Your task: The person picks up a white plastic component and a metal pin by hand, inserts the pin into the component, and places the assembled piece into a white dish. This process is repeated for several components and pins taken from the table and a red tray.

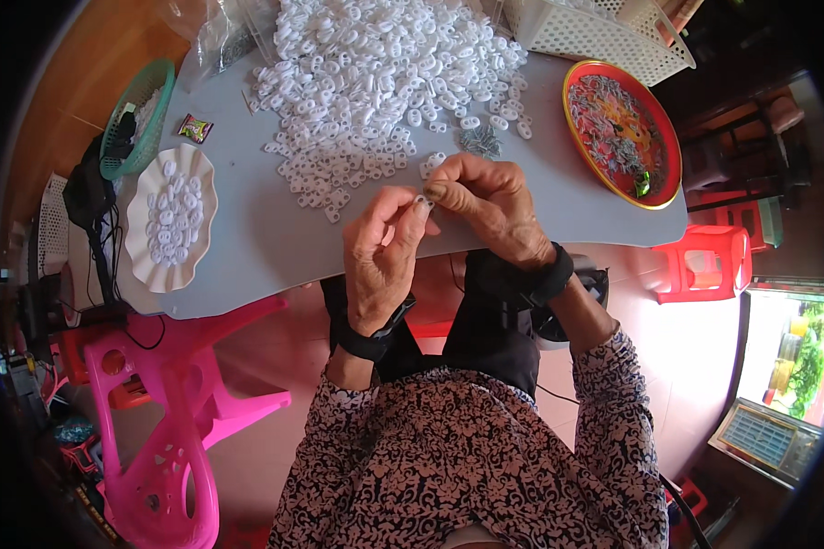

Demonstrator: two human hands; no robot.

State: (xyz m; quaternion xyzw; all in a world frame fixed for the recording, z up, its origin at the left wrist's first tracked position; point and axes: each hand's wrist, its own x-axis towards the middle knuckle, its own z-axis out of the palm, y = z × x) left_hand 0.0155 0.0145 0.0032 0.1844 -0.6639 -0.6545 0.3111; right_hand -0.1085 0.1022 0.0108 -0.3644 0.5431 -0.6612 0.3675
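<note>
My left hand (381,256) pinches a small white plastic piece (423,200) between thumb and fingertips, above the table's near edge. Thumb and forefinger of my right hand (502,209) are pressed together right beside it; whatever they hold is too small and covered to make out. Just beyond my hands lies a big heap of white oval two-holed plastic pieces (375,69), with flatter white pieces (339,163) spread along its near side. A little pile of grey metal pins (479,141) sits beyond my right hand.
On the grey table (275,233) stand a wavy white dish (140,240) of white pieces at left and a red tray (577,123) of grey pins at right. A green basket (160,110), a candy packet (195,128) and a white basket (604,44) flank the heap. Pink chair (192,384) at lower left.
</note>
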